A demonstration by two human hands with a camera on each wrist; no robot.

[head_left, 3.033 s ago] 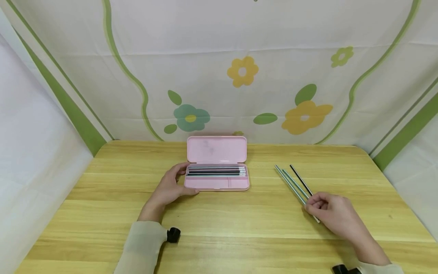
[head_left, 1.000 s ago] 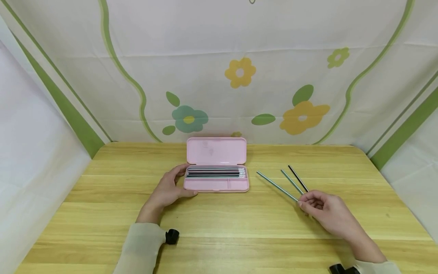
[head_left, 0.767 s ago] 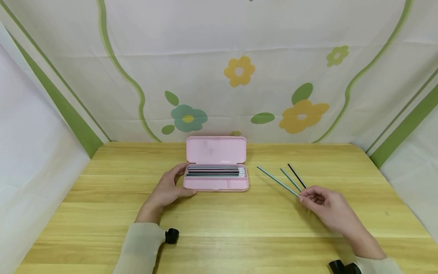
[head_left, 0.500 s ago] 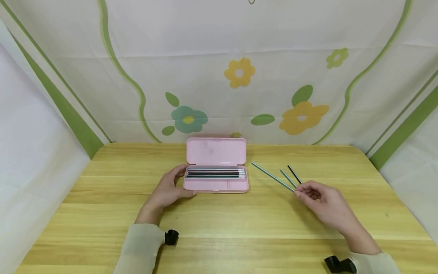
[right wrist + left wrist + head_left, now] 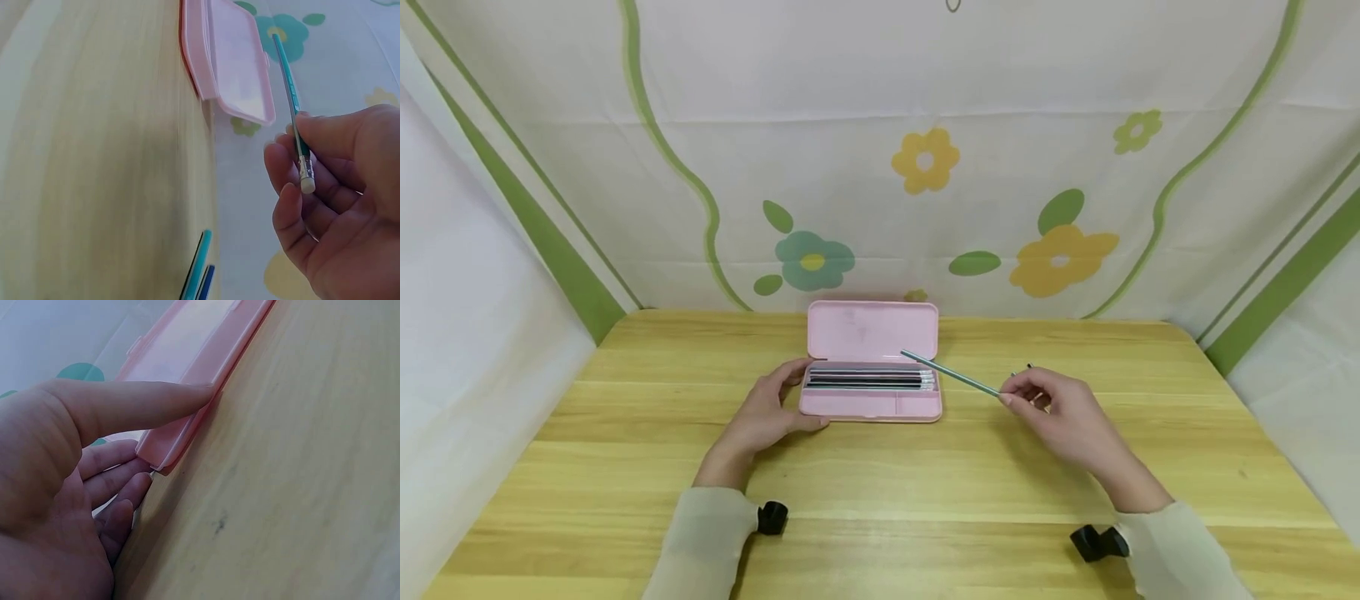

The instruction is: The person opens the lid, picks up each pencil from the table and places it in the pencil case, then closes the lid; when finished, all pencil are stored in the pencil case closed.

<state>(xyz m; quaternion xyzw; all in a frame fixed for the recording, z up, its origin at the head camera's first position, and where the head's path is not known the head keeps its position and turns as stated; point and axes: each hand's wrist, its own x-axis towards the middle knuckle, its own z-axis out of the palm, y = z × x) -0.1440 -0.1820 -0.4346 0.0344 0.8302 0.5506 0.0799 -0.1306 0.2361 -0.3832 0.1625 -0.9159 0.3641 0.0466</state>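
The open pink pencil case (image 5: pixel 848 406) lies at the back of the table, lid (image 5: pixel 872 327) raised. Several dark and green pencils (image 5: pixel 865 380) lie in its long rear compartment, white erasers to the right. My left hand (image 5: pixel 765 419) holds the case's left end, thumb on the front edge and fingers round the side. With thumb and fingertips my right hand (image 5: pixel 1063 415) pinches a green pencil (image 5: pixel 951 372) near its eraser end. That pencil is raised, its far end over the case's right part. In the right wrist view its eraser (image 5: pixel 307 185) points towards the palm.
Two more pencils, one teal (image 5: pixel 199 262) and one dark blue or black (image 5: pixel 206 284), lie on the wooden table (image 5: pixel 880 517), mostly hidden behind my right hand in the head view. A white cloth with printed flowers (image 5: pixel 925 160) hangs behind the table.
My right hand has lifted one green pencil away from the other two and carried it left, towards the case. The left hand has stayed at the case.
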